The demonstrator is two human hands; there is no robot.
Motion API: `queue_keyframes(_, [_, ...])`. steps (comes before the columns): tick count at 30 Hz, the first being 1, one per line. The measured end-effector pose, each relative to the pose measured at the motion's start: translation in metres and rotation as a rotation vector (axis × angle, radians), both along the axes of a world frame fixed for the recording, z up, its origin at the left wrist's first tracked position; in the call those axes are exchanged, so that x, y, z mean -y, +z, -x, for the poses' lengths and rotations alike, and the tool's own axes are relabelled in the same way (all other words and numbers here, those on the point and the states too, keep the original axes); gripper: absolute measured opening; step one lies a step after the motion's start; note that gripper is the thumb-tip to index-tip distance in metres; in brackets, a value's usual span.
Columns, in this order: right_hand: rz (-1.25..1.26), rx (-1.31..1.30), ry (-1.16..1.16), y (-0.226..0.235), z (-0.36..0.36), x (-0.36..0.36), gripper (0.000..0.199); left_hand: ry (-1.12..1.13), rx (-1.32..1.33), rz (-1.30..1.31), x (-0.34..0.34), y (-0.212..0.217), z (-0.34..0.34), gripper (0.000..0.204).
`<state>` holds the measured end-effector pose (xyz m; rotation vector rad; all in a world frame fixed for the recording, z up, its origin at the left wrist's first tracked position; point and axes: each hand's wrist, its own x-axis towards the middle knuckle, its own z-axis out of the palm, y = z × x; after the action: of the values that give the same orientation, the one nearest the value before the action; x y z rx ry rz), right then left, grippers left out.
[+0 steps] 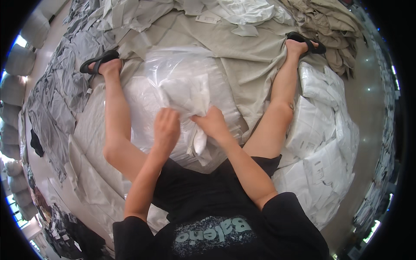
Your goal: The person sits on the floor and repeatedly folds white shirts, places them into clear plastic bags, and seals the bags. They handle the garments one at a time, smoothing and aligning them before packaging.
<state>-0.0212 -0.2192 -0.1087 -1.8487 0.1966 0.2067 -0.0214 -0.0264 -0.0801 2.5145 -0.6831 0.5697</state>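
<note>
A crumpled white garment (186, 93) lies between my legs on a stack of clear plastic bags (208, 71) with white folded contents. My left hand (167, 126) is closed at the garment's near left edge; its fingertips are turned away and partly hidden. Thumb and fingers of my right hand (211, 122) pinch the cloth a little to the right. From between the two hands, a narrow rolled end of the white cloth hangs down toward my lap.
Beige cloth (247, 76) spreads under the stack and my legs. Grey garments (60, 95) pile up at the left, brown ones (327, 26) at the far right. Several bagged white packages (312, 125) lie beside my right leg. Dark clothes (69, 234) sit at the lower left.
</note>
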Motion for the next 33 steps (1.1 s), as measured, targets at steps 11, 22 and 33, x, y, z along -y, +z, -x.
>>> queue_keyframes(11, [-0.282, 0.128, -0.064, -0.008, -0.013, -0.009, 0.056, 0.234, -0.007, 0.043, -0.016, 0.008, -0.016, 0.032])
queue_keyframes(22, [-0.144, 0.262, -0.165, -0.013, -0.024, -0.008, 0.044, 0.246, -0.362, 0.316, -0.030, -0.034, 0.012, 0.021])
queue_keyframes(33, [0.081, 0.203, -0.171, -0.007, -0.046, -0.010, 0.077, 0.202, -1.058, 0.778, -0.002, -0.102, 0.087, 0.032])
